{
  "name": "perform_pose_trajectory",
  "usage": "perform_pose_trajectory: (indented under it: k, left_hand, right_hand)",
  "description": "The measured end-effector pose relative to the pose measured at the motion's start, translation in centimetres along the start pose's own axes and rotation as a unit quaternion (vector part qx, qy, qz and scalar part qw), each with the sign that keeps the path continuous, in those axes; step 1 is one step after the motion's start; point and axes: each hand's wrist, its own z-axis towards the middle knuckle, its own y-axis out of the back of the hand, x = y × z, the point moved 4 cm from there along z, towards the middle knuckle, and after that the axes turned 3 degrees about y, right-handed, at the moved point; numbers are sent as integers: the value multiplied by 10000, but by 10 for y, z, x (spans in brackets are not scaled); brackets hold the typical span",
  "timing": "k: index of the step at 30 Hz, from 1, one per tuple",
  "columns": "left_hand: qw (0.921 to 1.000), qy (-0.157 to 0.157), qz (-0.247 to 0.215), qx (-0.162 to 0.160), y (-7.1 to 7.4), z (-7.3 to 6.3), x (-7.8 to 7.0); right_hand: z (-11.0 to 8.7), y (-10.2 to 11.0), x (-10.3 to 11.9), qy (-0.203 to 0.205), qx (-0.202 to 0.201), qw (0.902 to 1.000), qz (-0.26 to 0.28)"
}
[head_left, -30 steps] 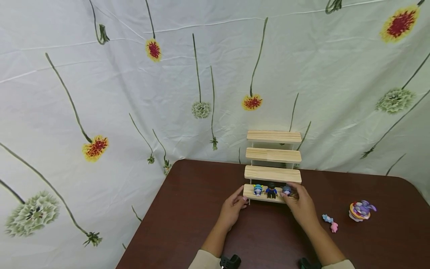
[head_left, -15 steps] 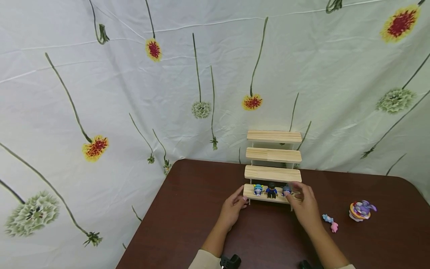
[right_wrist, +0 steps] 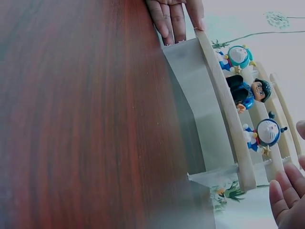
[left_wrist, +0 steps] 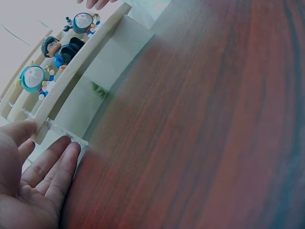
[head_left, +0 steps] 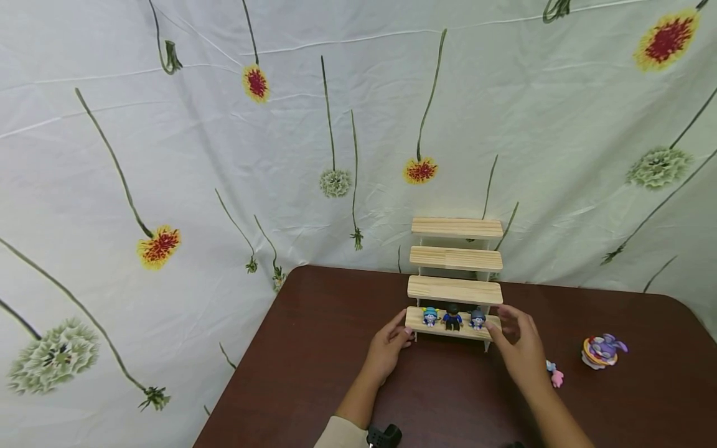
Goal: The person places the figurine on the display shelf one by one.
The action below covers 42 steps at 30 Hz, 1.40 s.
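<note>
A stepped display stand (head_left: 455, 287) with wooden boards and clear side legs stands on the table. On its lowest board stand a figure in a teal hood (head_left: 429, 316), a dark-haired boy figure (head_left: 452, 318) in blue and black, and a figure in a dark blue hood (head_left: 477, 318). My left hand (head_left: 388, 348) rests at the board's left end, thumb on the wood and fairly straight fingers (left_wrist: 64, 157) along the clear leg. My right hand (head_left: 521, 348) is just off the right end, thumb and fingers apart with nothing between them, beside the dark-hooded figure.
Right of the right hand, a small pink toy (head_left: 557, 378) and a light blue piece (head_left: 551, 366) lie partly behind the wrist. Farther right sits a purple toy (head_left: 604, 350) on a round base. A flower-printed cloth (head_left: 358, 143) hangs behind the dark brown table (head_left: 336, 311).
My right hand has let go of the dark-hooded figure and drawn away to the right, now overlapping the small blue piece. The left hand and the stand keep their places.
</note>
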Motion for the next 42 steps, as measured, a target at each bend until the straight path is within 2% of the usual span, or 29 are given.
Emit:
perform_pose_trajectory:
  k: [13, 23, 37, 42]
  left_hand:
    - [10000, -2, 2, 17, 0, 0, 0]
    - [10000, 21, -59, -7, 0, 0, 0]
    - [10000, 16, -42, 19, -1, 0, 1]
    - [10000, -28, -32, 4, -1, 1, 2]
  right_hand:
    - [-11, 18, -7, 103, -322, 9994, -83]
    - [-20, 37, -12, -125, -457, 9983, -348]
    - [-36, 61, -30, -708, -252, 9952, -627]
    - [-41, 69, -36, -746, -148, 9949, -666]
